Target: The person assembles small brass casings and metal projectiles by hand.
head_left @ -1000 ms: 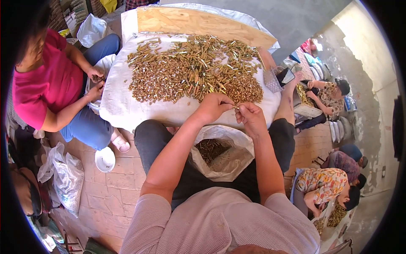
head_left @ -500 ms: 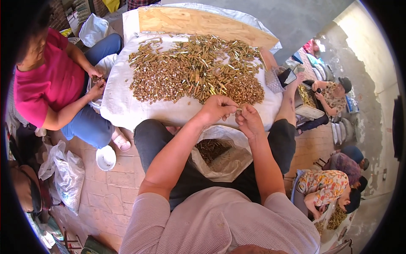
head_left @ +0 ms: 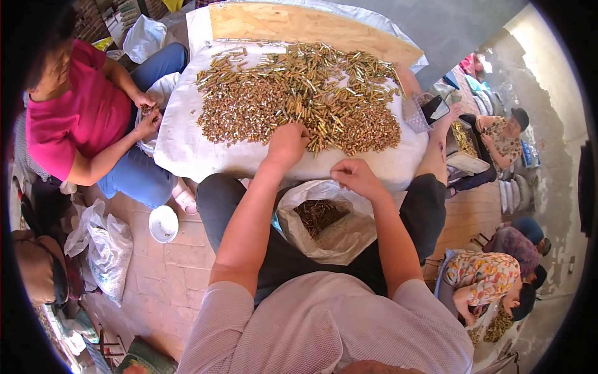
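Note:
A mixed heap of small brass-coloured metal pieces point(head_left: 249, 103) is spread on a white-covered table point(head_left: 180, 149); long rod-like ones lie at the back and middle, short ones at the front. My left hand point(head_left: 288, 144) is at the heap's front edge, fingers curled down among the pieces; what they grip is hidden. Over the table's near edge, my right hand point(head_left: 359, 177) is closed, thumb against curled fingers, and any piece in it is too small to make out. Below, between my thighs, a white woven sack point(head_left: 339, 246) stands with its mouth spread, dark slender pieces point(head_left: 317, 215) inside.
A wooden board point(head_left: 311, 25) edges the table's far side. At the left a person in a pink top point(head_left: 81, 106) handles small pieces over a bag. A white bowl point(head_left: 163, 224) and a filled plastic sack point(head_left: 109, 255) rest on the brick floor. Other people work at the right.
My hands were together holding a small piece above the table's near edge. Now they are apart: the left has gone forward and left to the heap, the right slightly back and down.

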`<action>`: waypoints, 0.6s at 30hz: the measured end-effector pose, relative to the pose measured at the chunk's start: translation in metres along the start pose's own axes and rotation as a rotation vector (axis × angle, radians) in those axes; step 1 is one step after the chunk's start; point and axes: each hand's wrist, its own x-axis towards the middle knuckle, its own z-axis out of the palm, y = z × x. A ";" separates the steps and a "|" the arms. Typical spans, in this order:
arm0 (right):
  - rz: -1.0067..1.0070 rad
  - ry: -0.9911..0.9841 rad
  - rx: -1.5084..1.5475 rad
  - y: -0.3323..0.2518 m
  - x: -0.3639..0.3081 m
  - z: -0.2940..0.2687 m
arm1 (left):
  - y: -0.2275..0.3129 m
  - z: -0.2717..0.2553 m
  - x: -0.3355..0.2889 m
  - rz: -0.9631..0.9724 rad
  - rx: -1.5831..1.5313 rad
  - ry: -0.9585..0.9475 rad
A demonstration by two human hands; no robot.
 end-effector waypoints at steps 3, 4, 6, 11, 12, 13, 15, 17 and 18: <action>-0.170 0.263 -0.466 0.007 0.031 0.007 | -0.005 0.019 -0.001 0.044 0.118 0.032; -0.235 0.387 -0.595 0.004 0.038 0.011 | -0.006 0.024 -0.001 0.072 0.157 0.059; -0.299 0.516 -0.727 0.004 0.048 0.015 | -0.001 0.032 -0.002 0.076 0.229 0.039; -0.242 0.509 -0.817 -0.008 0.058 0.026 | 0.006 0.045 -0.002 0.014 0.397 -0.067; -0.240 0.510 -0.819 -0.008 0.057 0.025 | 0.008 0.046 -0.002 0.013 0.403 -0.057; -0.223 0.495 -0.810 -0.008 0.055 0.022 | 0.009 0.047 -0.001 0.013 0.409 -0.048; -0.203 0.480 -0.800 -0.008 0.054 0.020 | 0.010 0.046 0.000 -0.016 0.384 -0.061; -0.232 0.488 -0.808 -0.006 0.053 0.020 | 0.009 0.048 0.001 -0.046 0.359 -0.075; -0.235 0.484 -0.806 -0.006 0.054 0.021 | 0.004 0.050 0.002 -0.047 0.343 -0.069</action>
